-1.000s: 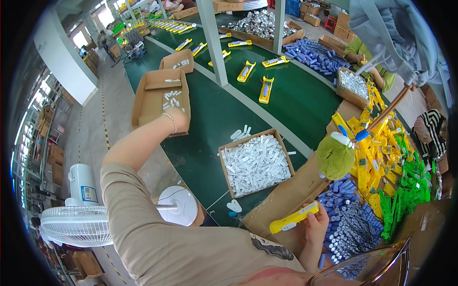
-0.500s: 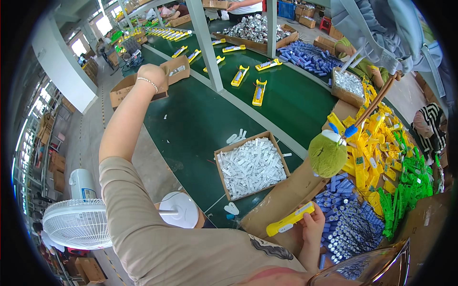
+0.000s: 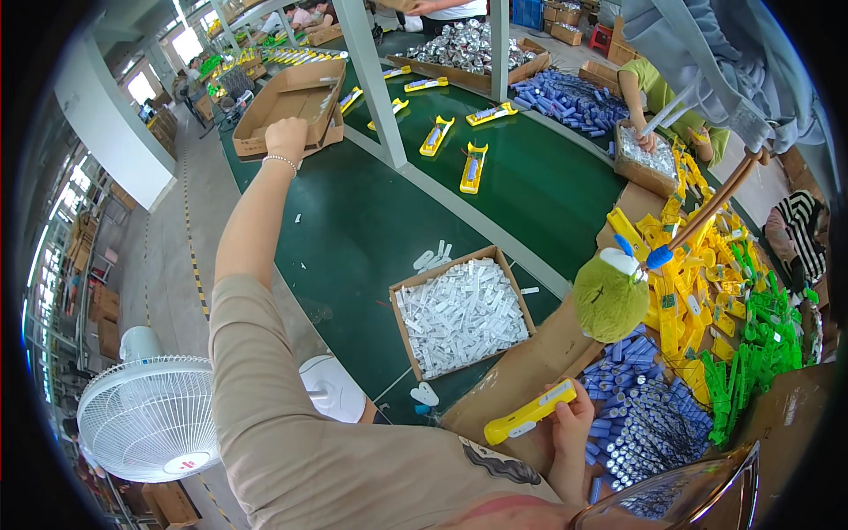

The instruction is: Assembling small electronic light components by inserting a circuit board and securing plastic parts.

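At the far left of the green table, my left hand point(image 3: 287, 138) is closed on the near wall of a shallow cardboard box point(image 3: 274, 99). The box holds little that I can see, only a few pale bits at its far right corner. A yellow plastic casing point(image 3: 528, 415), long and narrow with a pale switch on its side, is gripped in my right hand point(image 3: 573, 417) at lower right. Below that hand lies a heap of blue cylindrical batteries point(image 3: 640, 424) with thin dark wires. Small white plastic pieces point(image 3: 464, 314) fill an open carton in front of me.
Yellow casings point(image 3: 693, 274) and green casings point(image 3: 768, 331) are heaped at right. A fuzzy green ball point(image 3: 609, 299) hangs above the batteries. Grey posts point(image 3: 375, 93) rise from the table point(image 3: 344, 238). A white fan point(image 3: 150, 415) stands at left. Across the table, a co-worker's hand point(image 3: 647, 137) reaches into a small-parts box.
My left hand has pushed the cardboard box farther away, turning it so its inside shows more. The casing stays in my right hand. A co-worker's hand has come into the small-parts box.
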{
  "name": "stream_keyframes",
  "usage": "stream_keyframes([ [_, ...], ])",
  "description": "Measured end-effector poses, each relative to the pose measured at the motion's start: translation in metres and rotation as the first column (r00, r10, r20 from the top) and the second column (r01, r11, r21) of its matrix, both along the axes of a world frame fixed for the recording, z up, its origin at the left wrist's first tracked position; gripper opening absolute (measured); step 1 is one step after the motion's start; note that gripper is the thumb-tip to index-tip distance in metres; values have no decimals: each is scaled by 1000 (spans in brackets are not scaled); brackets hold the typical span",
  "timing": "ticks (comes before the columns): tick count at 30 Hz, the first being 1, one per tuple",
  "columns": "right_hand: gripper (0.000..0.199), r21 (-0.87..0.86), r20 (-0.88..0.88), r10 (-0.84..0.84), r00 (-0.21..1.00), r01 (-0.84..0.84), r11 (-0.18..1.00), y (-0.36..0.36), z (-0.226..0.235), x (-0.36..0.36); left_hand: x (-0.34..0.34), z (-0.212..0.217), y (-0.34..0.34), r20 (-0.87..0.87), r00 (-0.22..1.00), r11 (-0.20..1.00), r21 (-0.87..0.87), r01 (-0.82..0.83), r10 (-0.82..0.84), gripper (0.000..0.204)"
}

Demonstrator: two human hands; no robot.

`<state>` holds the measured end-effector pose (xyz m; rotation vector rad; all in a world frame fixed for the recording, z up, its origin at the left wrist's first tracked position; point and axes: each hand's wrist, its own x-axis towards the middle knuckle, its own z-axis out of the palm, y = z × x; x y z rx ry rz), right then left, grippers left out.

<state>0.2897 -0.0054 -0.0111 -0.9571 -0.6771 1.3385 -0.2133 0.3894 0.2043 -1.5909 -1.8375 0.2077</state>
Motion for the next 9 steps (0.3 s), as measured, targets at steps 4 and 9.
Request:
stream_keyframes([
  [4,44,-26,-5,-3,1000,3,1000,0,2,0,-2,-6,16,-29,999,999,30,33,-32,14],
  [9,45,-18,-21,-3,1000,3,1000,0,1,1,-7,-11,30,-63,996,994,85,74,-68,12],
])
